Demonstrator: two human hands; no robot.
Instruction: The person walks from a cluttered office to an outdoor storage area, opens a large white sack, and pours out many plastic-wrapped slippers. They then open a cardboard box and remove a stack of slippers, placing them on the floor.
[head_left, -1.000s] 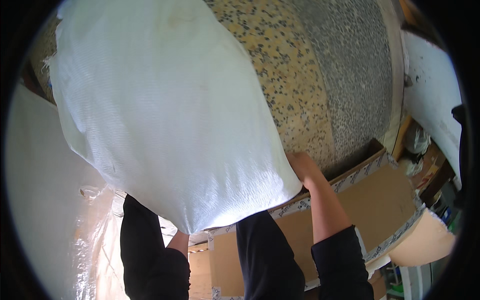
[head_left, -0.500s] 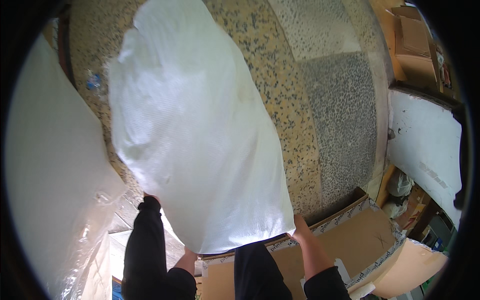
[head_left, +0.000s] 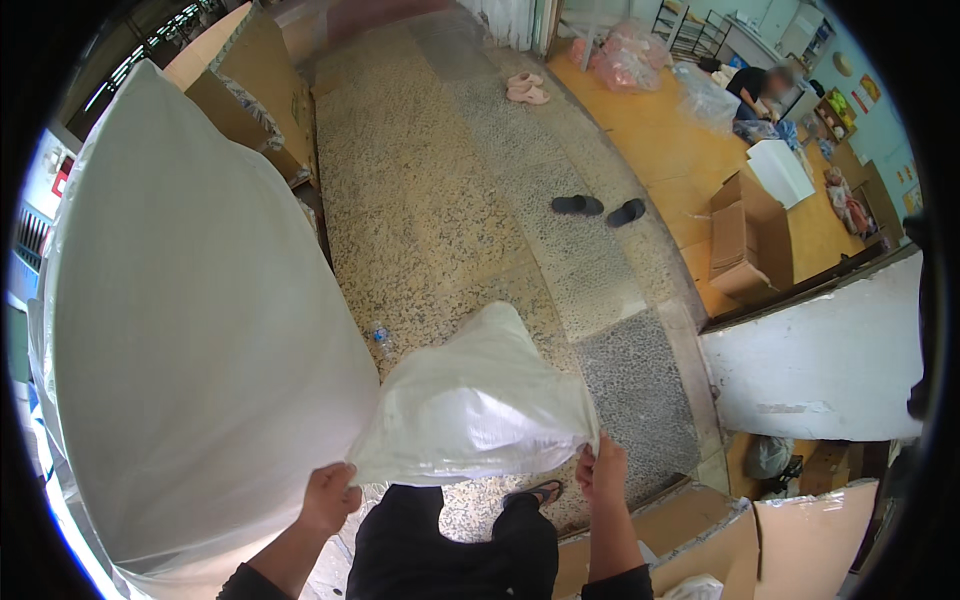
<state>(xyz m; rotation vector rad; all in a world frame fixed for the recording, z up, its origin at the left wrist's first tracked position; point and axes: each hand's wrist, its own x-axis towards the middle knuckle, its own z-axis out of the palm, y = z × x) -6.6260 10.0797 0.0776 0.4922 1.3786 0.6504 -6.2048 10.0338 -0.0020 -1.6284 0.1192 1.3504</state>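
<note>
A large white sack (head_left: pixel 480 385), its surface woven-looking, hangs in front of my legs. My left hand (head_left: pixel 328 498) is closed on its left near corner. Its right near corner is pinched in the fingers of my right hand (head_left: pixel 602 470). Between my hands the sack's near edge is stretched out, while its far part slopes away to a rounded end over the floor. What is inside the sack, if anything, is hidden. To the left, close to my left hand, stands a tall white-wrapped bulk (head_left: pixel 210 330).
Cardboard boxes stand at lower right (head_left: pixel 690 540) and far left (head_left: pixel 250 90). A small plastic bottle (head_left: pixel 382 338) lies on the speckled floor (head_left: pixel 420 220). Dark slippers (head_left: pixel 577 205) and pink clogs (head_left: pixel 527 88) lie ahead. A person (head_left: pixel 755 92) sits in the room beyond, near an open carton (head_left: pixel 748 235).
The sack, spread long and high across the view before, has dropped and folded toward me. My view has lifted, showing the walkway and the room. Both hands keep their hold.
</note>
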